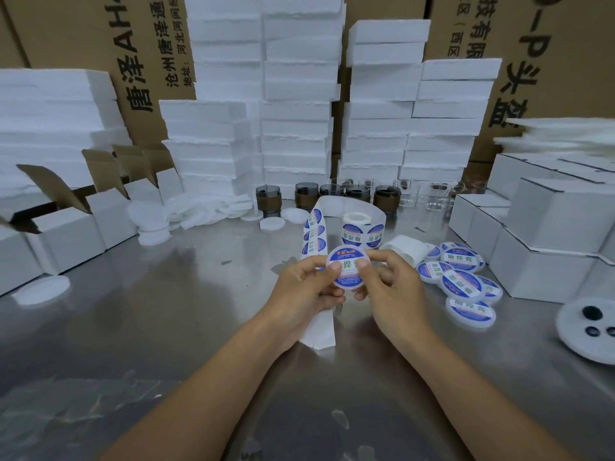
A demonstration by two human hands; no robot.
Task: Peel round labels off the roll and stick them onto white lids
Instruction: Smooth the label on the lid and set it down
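Observation:
A white lid [348, 261] with a blue-rimmed round label on its face is held up above the steel table. My left hand [306, 291] and my right hand [389, 287] both grip it, thumbs pressed on the label. The label roll [359, 229] stands just behind the hands, and its backing strip [314, 232] loops to the left and hangs down under my left hand. A pile of labelled lids [462, 277] lies to the right. Plain white lids [149, 224] are stacked at the back left.
White cartons [552, 234] stand at the right, open cartons [66, 224] at the left. Foam blocks [296, 128] are stacked along the back, with dark and clear glass jars [332, 193] in front. A loose lid [41, 289] lies far left, and a white disc with black parts [589, 331] far right.

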